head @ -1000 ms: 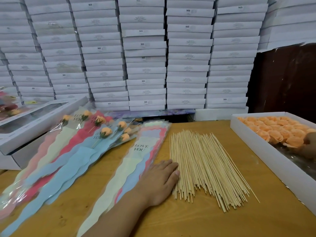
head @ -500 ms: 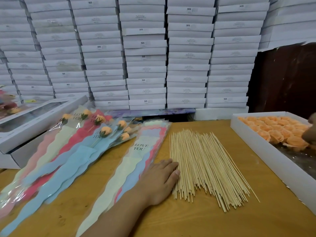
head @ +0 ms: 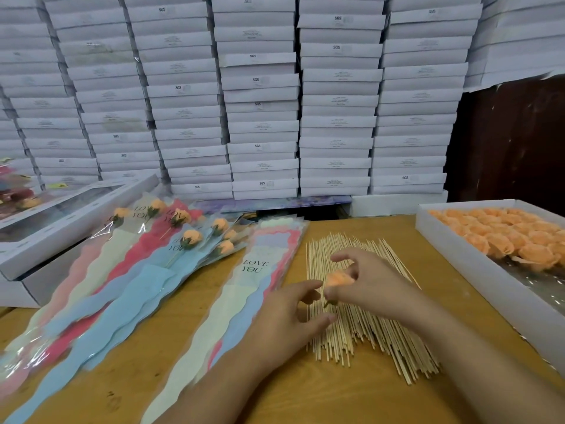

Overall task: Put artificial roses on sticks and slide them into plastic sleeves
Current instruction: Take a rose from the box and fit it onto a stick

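While my left hand (head: 290, 316) hovers with fingers loosely spread over the sticks (head: 360, 316), my right hand (head: 367, 283) pinches one orange rose (head: 337, 280) just above them. Beside lie empty sleeves (head: 253, 286); farther right, the rose box (head: 477, 270).

The hands hide part of the sticks (head: 360, 332); the rose box (head: 477, 270) is cut off right of the sticks.

Glossy clear plastic sleeves (head: 244, 289) with matt pastel paper inside; pale bare-wood sticks (head: 367, 332); smooth wooden table (head: 305, 399); matt white cardboard boxes (head: 263, 117); soft, matt roses (head: 504, 237).
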